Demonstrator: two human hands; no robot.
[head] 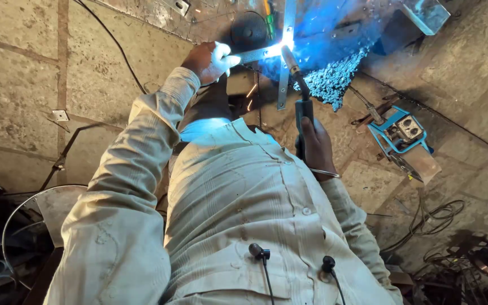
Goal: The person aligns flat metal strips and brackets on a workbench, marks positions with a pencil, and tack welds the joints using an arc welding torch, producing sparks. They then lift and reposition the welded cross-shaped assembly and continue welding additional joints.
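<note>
My left hand (213, 59) grips the end of a flat metal strip (252, 55) and holds it against a long upright metal strip (285, 53). My right hand (314, 148) is closed around the dark handle of a welding electrode holder (302, 110). Its electrode tip meets the joint of the two strips, where a bright blue-white arc (285, 45) burns. A few orange sparks fall below the joint. My pale long-sleeved shirt fills the lower middle of the view.
A blue metal frame with a socket box (400, 133) lies on the stone floor at the right. Tangled cables (436, 217) run along the lower right. A round wire ring (26, 217) sits at the lower left. A black cable (117, 48) crosses the floor at the upper left.
</note>
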